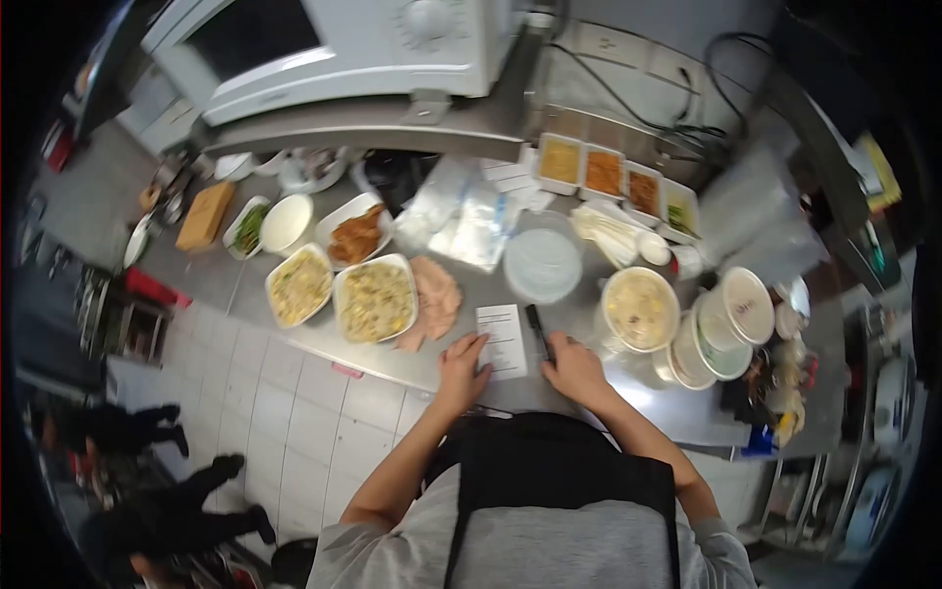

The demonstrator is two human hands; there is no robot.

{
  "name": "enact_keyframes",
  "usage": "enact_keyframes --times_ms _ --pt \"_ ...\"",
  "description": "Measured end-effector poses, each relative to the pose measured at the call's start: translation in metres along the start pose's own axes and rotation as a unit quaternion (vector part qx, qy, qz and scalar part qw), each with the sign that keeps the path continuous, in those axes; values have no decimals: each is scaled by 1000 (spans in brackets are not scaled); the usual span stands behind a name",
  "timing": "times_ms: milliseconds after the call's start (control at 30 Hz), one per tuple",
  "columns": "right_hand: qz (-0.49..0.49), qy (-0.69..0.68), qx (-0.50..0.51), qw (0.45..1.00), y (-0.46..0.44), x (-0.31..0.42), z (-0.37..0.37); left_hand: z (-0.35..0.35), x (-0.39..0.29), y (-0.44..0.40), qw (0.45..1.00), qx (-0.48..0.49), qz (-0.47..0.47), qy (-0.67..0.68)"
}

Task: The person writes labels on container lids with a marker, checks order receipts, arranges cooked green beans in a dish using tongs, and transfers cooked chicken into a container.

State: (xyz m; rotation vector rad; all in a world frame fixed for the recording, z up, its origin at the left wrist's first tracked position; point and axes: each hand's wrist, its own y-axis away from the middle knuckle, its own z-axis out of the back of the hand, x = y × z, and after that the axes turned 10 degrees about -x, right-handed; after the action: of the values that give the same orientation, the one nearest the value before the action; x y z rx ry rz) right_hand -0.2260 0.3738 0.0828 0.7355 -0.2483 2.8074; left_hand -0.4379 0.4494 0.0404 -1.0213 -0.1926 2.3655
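On the steel counter's front edge, my left hand (463,365) rests against the left side of a white printed slip (503,339), its fingers over the paper's edge. Just right of the slip lies or stands tilted a black pen (538,329), whose lower end meets my right hand (573,367); the fingers there are curled round it. Behind the pen is a round clear lid or tub (543,263). A wrinkled pinkish glove or cloth (434,296) sits left of the slip, beside two square containers of rice-like food (376,298).
Fried meat in a tray (356,233), greens (251,228) and plastic bags (461,216) stand behind. Round tubs (640,308) crowd the right, below sauce trays (601,174). A microwave (343,59) is on the shelf above. Two people (186,506) are at lower left.
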Motion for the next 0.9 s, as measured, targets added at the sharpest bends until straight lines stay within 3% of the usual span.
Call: enact_keyframes --times_ms 133,333,433,533,767,900 --pt "-72 33 11 997 -4 -15 -6 -6 -3 -3 998 -63 18 -4" --pt "-22 9 -51 998 2 4 12 -7 4 -10 997 -65 35 24" --pt "14 3 -18 1000 2 11 4 -7 7 -11 997 -62 28 33" --pt "13 -1 32 999 3 20 -12 -6 6 -12 996 -76 13 35" --pt "-26 22 22 999 4 26 -26 -3 5 -14 996 -79 12 38" --pt "1 5 -22 1000 11 14 -36 -12 16 -12 992 -98 -13 78"
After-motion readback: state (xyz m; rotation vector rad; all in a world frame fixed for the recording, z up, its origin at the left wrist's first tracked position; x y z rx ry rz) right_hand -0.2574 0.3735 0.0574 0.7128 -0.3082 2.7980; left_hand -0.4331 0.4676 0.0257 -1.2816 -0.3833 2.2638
